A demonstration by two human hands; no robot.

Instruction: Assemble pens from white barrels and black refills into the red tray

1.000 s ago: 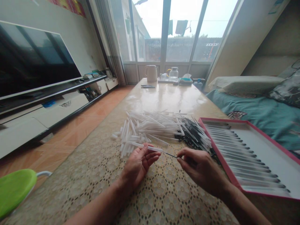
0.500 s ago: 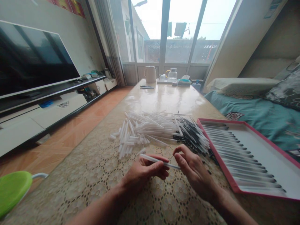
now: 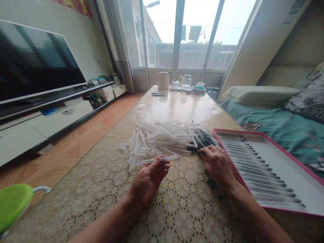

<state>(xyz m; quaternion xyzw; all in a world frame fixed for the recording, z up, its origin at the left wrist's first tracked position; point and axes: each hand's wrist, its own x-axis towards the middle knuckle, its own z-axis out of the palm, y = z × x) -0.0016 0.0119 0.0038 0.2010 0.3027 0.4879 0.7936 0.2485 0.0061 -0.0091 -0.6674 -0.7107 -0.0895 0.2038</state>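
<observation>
Between the thumb and fingers of my left hand (image 3: 152,173) is a thin, translucent white plastic tube (image 3: 169,158), like a pen barrel, held nearly level above the table. My right hand (image 3: 217,163) reaches down at the near edge of a pile of thin black sticks (image 3: 206,137), which look like pen refills. Its fingers are curled together, and their tips are hidden among the sticks. Left of the black pile lies a large heap of loose white tubes (image 3: 162,135). A pink-rimmed box (image 3: 286,155) on the right contains a row of filled tubes with black ends (image 3: 263,172).
A patterned cover (image 3: 182,209) lies over the long table. At its far end stand a cream kettle (image 3: 162,81), a glass jug (image 3: 186,81) and a tissue pack (image 3: 199,88). A green stool (image 3: 15,206) is at the lower left, and a teal-covered sofa (image 3: 273,116) is on the right.
My hands have moved apart. The left, still with a tube, has shifted left and up towards the white heap; the right has moved up and right to the black pile.
</observation>
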